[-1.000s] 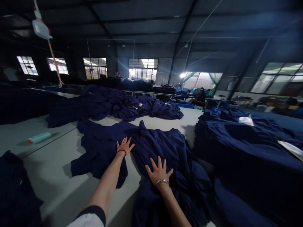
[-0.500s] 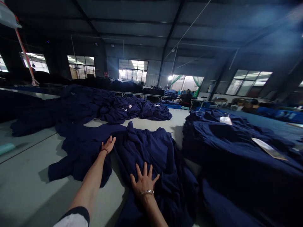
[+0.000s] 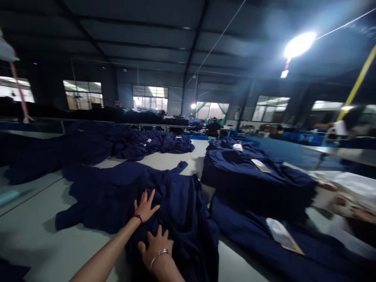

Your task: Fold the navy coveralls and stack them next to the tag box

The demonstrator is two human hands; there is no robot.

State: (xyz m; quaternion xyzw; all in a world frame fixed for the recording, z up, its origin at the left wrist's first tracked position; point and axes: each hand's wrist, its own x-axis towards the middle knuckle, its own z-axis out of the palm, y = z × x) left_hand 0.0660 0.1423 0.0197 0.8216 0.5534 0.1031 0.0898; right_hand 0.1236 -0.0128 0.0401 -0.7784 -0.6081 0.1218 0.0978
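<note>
A crumpled navy cloth garment (image 3: 173, 199) lies spread on a pale grey work table (image 3: 58, 239). My left hand (image 3: 145, 207), with a red cord at its wrist, rests flat on the garment, fingers spread. Just below it, my right hand (image 3: 155, 246), wearing a silver bangle, presses on the same cloth with its fingers apart. Neither hand grips a fold. The two hands are close together but not touching.
Stacked navy garments with white paper labels (image 3: 282, 235) lie to the right. More navy heaps (image 3: 147, 145) lie beyond. A teal bottle (image 3: 7, 197) lies at the left edge. A blurred white bundle (image 3: 343, 192) is at the right edge. A person (image 3: 214, 128) stands far off.
The view has swung to the right. My right hand has slid up the cloth towards my left hand, and the two now sit closer together on the garment.
</note>
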